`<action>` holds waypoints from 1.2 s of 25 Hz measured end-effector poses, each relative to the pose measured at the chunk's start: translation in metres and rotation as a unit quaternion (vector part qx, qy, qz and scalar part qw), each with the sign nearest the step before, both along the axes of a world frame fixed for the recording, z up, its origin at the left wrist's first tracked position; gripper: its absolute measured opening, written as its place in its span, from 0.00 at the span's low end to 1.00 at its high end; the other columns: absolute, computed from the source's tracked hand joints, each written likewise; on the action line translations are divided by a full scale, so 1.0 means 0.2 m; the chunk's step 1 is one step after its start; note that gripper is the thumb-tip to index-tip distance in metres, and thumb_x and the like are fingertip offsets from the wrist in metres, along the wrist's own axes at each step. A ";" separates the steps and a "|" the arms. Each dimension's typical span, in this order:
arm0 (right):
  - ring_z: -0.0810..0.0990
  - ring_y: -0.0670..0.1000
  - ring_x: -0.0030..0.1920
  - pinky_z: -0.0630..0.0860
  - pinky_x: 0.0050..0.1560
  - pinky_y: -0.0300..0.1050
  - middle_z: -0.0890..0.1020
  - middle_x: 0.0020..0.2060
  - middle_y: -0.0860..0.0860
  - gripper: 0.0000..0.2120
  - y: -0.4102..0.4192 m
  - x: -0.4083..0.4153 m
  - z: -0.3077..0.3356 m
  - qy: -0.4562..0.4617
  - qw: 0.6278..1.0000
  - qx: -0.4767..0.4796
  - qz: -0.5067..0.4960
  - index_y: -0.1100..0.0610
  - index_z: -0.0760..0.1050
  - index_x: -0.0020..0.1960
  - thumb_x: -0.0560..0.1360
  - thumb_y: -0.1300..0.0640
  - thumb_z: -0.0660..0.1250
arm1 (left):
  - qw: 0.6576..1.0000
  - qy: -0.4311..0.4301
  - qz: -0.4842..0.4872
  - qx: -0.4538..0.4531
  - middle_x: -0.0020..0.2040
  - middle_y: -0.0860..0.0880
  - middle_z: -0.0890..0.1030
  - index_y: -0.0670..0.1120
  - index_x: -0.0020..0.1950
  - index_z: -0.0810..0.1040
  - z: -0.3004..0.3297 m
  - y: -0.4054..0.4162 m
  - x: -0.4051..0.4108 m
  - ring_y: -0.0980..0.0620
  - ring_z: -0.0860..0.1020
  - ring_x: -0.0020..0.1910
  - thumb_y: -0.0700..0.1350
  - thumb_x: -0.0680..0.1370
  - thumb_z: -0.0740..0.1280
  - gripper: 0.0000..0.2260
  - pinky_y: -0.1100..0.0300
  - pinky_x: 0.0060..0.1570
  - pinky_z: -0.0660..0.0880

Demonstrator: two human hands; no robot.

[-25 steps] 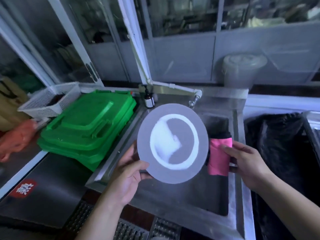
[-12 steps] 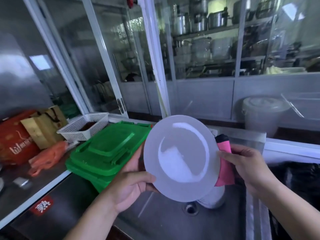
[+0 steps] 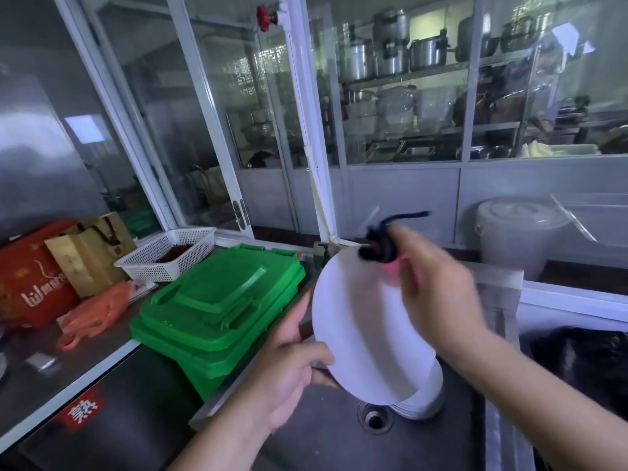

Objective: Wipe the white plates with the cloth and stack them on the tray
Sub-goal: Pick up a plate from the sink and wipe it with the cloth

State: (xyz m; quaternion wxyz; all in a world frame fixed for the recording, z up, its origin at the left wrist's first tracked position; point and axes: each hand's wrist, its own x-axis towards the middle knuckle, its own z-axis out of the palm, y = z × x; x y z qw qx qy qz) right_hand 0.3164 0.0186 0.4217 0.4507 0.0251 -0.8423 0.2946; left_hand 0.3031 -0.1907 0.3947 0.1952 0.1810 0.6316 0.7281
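Observation:
My left hand [image 3: 289,368] grips the lower left rim of a white plate [image 3: 356,321], held tilted above the steel sink [image 3: 306,433]. My right hand [image 3: 438,294], blurred by motion, holds a pink and black cloth [image 3: 380,249] against the plate's upper right edge. Below the held plate a stack of white plates [image 3: 424,399] stands in the sink beside the drain [image 3: 373,418]. Green trays [image 3: 217,307] lie stacked on the counter left of the sink.
A white mesh basket [image 3: 170,256], paper bags [image 3: 88,253] and an orange plastic bag [image 3: 95,312] sit on the left counter. A white lidded bucket [image 3: 520,232] stands behind the sink. A black-lined bin [image 3: 584,362] is at the right. Glass partitions rise behind.
The view has tilted up. My right hand has swung the cloth from the plate's right side up to its top edge. The plate has tipped further, its face turned towards my right hand.

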 end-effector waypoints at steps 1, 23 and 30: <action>0.79 0.52 0.59 0.75 0.58 0.45 0.83 0.61 0.51 0.25 -0.09 -0.02 -0.03 -0.014 0.998 0.041 0.034 0.54 0.76 0.69 0.73 0.62 0.60 | 1.000 0.004 -0.002 0.006 0.54 0.42 0.82 0.64 0.66 0.78 0.01 0.01 0.01 0.46 0.79 0.46 0.31 0.63 0.64 0.38 0.49 0.36 0.80; 0.80 0.47 0.62 0.79 0.56 0.50 0.81 0.62 0.44 0.30 -0.01 0.25 -0.30 -0.029 0.934 0.257 0.245 0.50 0.81 0.62 0.64 0.70 0.74 | 0.998 0.000 0.020 0.062 0.57 0.44 0.82 0.60 0.68 0.77 0.03 -0.19 -0.10 0.42 0.79 0.49 0.29 0.64 0.65 0.38 0.48 0.39 0.79; 0.83 0.55 0.33 0.82 0.42 0.53 0.84 0.31 0.49 0.18 0.24 0.32 -0.14 -0.097 0.953 -0.261 0.117 0.52 0.83 0.54 0.77 0.72 0.65 | 0.996 -0.011 0.023 0.087 0.56 0.43 0.82 0.59 0.67 0.78 0.02 -0.21 -0.12 0.43 0.79 0.47 0.30 0.65 0.63 0.36 0.52 0.33 0.79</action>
